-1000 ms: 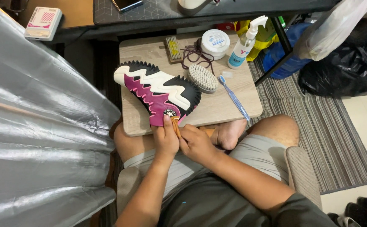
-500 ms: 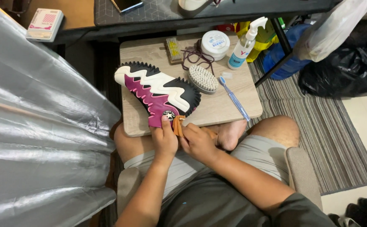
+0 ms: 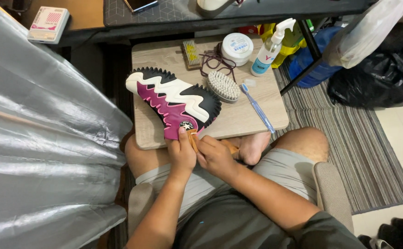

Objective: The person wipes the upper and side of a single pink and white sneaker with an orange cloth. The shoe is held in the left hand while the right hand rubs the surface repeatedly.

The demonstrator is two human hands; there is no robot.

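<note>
A wide sheet of crinkled silver-grey plastic point(image 3: 40, 152) fills the left side, with a small pink-and-white box point(image 3: 48, 24) on the brown desk above it. Next comes the low pale wooden counter point(image 3: 157, 57), and across it lies the high-top sneaker with magenta upper, white wavy midsole and black toothed sole point(image 3: 174, 102) — toe end pointing up-left, heel end hanging at the near edge. The left hand point(image 3: 182, 152) presses its thumb on the magenta heel just below a round dark badge, fingers curled shut against the shoe. Touching it, the right hand point(image 3: 215, 157) is closed around a small tan wooden-handled tool point(image 3: 193, 139), its tip against the heel beside the left thumb.

Behind the shoe sit a small flat tan brush point(image 3: 192, 53) and a loop of dark purple laces point(image 3: 216, 62). An oval white-bristled brush point(image 3: 223, 86) lies just beside the black sole, then a round white lidded jar point(image 3: 237, 47), a blue toothbrush point(image 3: 258, 108) and a clear pump bottle with a blue label point(image 3: 270, 48) — all on the counter. Farther right, a striped grey rug point(image 3: 349, 152) covers the floor, with a black plastic bag point(image 3: 377, 78) at its far edge.
</note>
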